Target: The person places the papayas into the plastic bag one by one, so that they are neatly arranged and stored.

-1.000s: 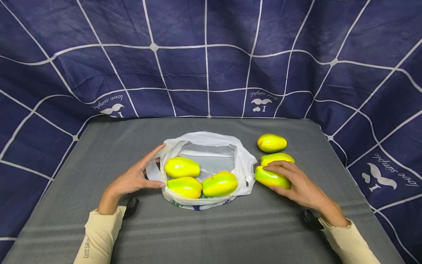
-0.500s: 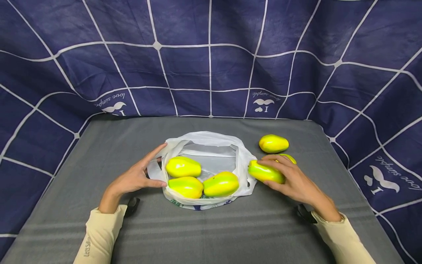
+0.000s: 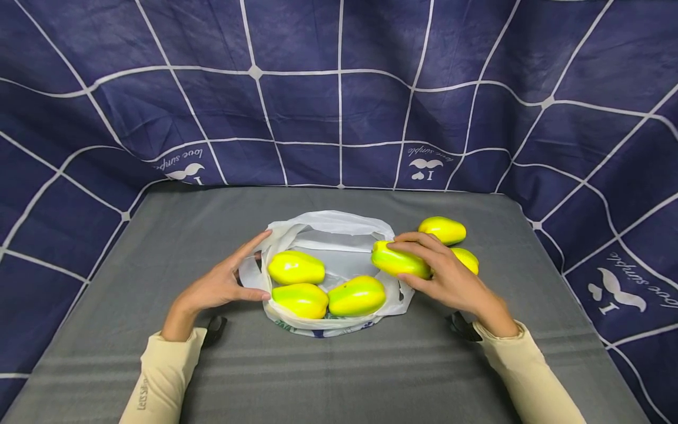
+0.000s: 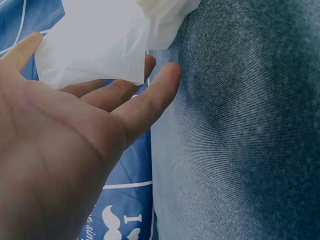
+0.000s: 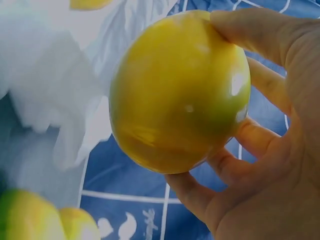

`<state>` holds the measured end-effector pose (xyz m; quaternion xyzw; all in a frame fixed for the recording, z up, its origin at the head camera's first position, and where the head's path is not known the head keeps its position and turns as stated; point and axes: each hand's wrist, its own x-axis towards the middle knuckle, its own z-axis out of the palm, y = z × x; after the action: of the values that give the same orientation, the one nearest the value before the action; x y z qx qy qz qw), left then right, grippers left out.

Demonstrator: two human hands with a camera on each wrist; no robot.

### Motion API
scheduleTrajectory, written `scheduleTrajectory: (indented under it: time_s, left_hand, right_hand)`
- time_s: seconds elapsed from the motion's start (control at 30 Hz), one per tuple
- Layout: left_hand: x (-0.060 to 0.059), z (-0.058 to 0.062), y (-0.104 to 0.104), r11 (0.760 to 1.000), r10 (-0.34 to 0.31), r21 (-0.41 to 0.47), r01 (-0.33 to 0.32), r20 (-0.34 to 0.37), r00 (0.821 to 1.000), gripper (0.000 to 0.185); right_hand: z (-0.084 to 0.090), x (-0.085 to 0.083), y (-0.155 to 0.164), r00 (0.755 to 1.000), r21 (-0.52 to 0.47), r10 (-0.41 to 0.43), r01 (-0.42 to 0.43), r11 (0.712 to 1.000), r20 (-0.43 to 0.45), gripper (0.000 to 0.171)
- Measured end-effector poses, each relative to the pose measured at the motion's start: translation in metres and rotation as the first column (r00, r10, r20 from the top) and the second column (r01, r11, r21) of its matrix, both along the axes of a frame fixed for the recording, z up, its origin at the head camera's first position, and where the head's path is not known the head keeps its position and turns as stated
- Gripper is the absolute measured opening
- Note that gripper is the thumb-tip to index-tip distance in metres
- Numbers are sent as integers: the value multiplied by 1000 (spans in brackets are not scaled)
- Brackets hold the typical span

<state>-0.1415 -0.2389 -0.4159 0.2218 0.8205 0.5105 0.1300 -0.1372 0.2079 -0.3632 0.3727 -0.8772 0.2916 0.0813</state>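
A white plastic bag (image 3: pixel 339 221) lies with its mouth spread on the grey cloth. Three yellow-green papayas show inside: an upper-left papaya (image 3: pixel 296 267), a lower-left papaya (image 3: pixel 301 301) and a right papaya (image 3: pixel 357 296). At the bag's left rim, my left hand (image 3: pixel 219 284) has its thumb and fingers spread; the left wrist view shows a flap of the bag (image 4: pixel 100 45) lying across the fingers. My right hand (image 3: pixel 450 277) grips another papaya (image 3: pixel 399 260) between thumb and fingertips, over the bag's right rim. The right wrist view shows that papaya (image 5: pixel 180 95) from its rounded end.
Two more papayas lie right of the bag: a far papaya (image 3: pixel 442 229) and a nearer papaya (image 3: pixel 468 259) partly hidden by my right hand. The grey cloth (image 3: pixel 328 383) covers the table. A blue curtain (image 3: pixel 296 112) with white lines rises behind it and at both sides.
My right hand has lifted the nearest papaya from the cloth and carried it left to the bag's right rim. The left hand has stayed at the bag's left edge.
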Motion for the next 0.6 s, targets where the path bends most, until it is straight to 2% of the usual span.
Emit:
scheduleTrajectory:
  time_s: [0.23, 0.4, 0.6]
  left_hand:
    - [1, -1, 1, 1000, -1, 12, 1, 9, 1000, 116]
    - [1, 0, 2, 1000, 13, -19, -13, 3, 1000, 116]
    - [1, 0, 3, 999, 19, -44, -19, -8, 1000, 115]
  right_hand:
    - [-1, -14, -25, 998, -28, 46, -44, 999, 52, 52]
    - [-7, -22, -39, 993, -11, 60, -59, 998, 98, 49]
    - [-15, -29, -53, 986, 25, 121, -125, 992, 118, 48]
